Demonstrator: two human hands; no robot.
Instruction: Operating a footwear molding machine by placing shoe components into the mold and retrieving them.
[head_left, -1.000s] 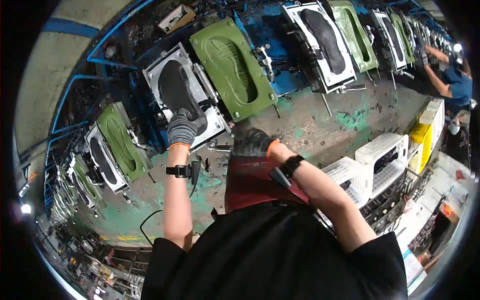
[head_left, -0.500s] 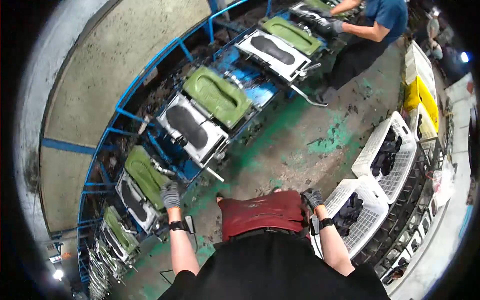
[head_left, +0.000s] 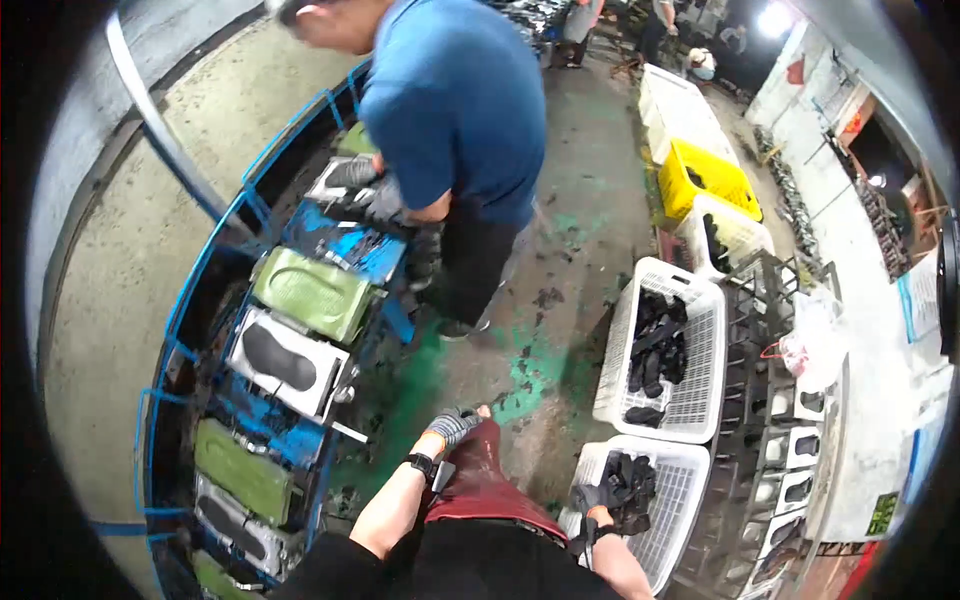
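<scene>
My left hand (head_left: 455, 428), in a grey striped glove, hovers in front of the dark red apron (head_left: 484, 480). Its fingers are loosely bent and apart, with nothing visible in them. Beside the near white basket, my right hand (head_left: 590, 497) in a dark glove is by the left rim, close to the black pieces (head_left: 630, 488) inside. Its fingers blend into the dark background. On the left, moulds lie open on a blue frame: a green lid (head_left: 312, 292) and a white metal plate (head_left: 288, 362) with a dark sole-shaped area.
A co-worker in a blue shirt (head_left: 462, 110) bends over a mould at the far left. White baskets (head_left: 708, 400), one holding black pieces, and a yellow crate (head_left: 712, 190) line the right. A rack (head_left: 745, 400) with sole-shaped plates stands behind them. Dark scraps litter the floor.
My view has turned right and toward the baskets. The co-worker now appears larger and nearer on the left. My left hand has come away from the green mould; my right hand is lower, by the basket.
</scene>
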